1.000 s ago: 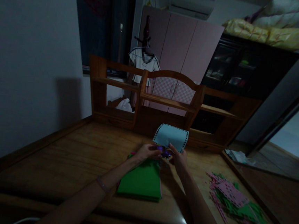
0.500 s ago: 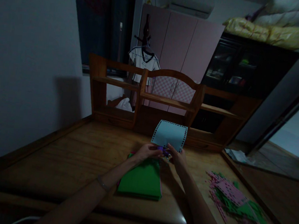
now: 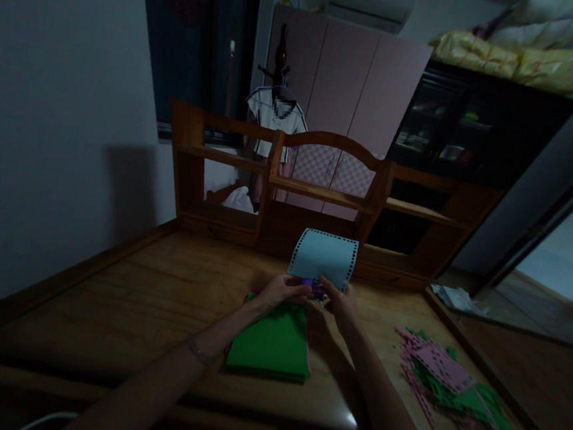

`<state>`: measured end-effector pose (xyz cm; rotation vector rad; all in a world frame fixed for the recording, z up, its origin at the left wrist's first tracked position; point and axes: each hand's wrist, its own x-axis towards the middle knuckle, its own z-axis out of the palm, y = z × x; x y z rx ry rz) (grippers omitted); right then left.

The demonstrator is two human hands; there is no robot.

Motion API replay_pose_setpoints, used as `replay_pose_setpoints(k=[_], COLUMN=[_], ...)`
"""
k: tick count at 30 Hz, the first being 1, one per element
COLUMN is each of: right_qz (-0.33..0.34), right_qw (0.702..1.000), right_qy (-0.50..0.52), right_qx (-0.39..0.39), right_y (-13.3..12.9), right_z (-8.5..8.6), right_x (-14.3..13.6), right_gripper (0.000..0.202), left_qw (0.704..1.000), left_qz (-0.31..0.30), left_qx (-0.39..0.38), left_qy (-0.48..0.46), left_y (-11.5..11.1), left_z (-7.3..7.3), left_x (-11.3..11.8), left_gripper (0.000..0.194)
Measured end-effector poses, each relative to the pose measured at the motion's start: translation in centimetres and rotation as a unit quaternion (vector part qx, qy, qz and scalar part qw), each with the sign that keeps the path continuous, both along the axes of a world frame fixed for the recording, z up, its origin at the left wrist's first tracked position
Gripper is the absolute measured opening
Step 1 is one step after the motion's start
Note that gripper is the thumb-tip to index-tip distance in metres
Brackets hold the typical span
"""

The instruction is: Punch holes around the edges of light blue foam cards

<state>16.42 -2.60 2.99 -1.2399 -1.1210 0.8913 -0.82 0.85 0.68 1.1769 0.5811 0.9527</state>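
A light blue sheet of paper (image 3: 324, 253) stands up from my hands, with a row of dark punched holes along its edges. My right hand (image 3: 340, 303) is closed on its lower right part, the thumb lying on the paper. In my left hand (image 3: 282, 289) is a small purple hole punch (image 3: 313, 286), held at the sheet's lower edge and partly covered by fingers. Under my left hand lies a stack of green sheets (image 3: 271, 344), with a bit of pink showing at its sides.
To the right on the wooden table (image 3: 159, 297) lies a loose pile of pink and green punched paper pieces (image 3: 445, 376). A wooden shelf unit (image 3: 319, 190) rises along the table's far edge. A wall (image 3: 74, 123) borders the left side.
Almost nothing differs. The blue sheet and both hands sit very slightly further left and up in the picture; both grips look the same.
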Motion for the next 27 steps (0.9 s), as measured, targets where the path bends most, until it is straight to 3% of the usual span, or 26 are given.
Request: replay_pose_setpoints(k=[7, 13, 18, 27], right_qz=[-0.005, -0.047, -0.014, 0.062], right_qw=[1.0, 0.999, 1.0, 0.996], right_qy=[-0.022, -0.013, -0.016, 0.015], right_qx=[0.003, -0.008, -0.018, -0.064], right_y=[-0.4, -0.6, -0.1, 0.8], right_z=[0.7, 1.0, 0.5, -0.3], right_x=[-0.5, -0.7, -0.5, -0.2], right_gripper=[0.045, 0.045, 0.038, 0.034], left_qw=[0.999, 0.999, 0.999, 0.998], left_qz=[0.02, 0.017, 0.037, 0.017], left_qx=[0.032, 0.028, -0.012, -0.051], left_qy=[0.018, 0.02, 0.012, -0.016], left_y=[0.0, -0.5, -0.2, 0.3], left_z=[-0.2, 0.2, -0.1, -0.4], left_x=[-0.2, -0.1, 0.1, 0.2], left_gripper=[0.052, 0.05, 0.047, 0.046])
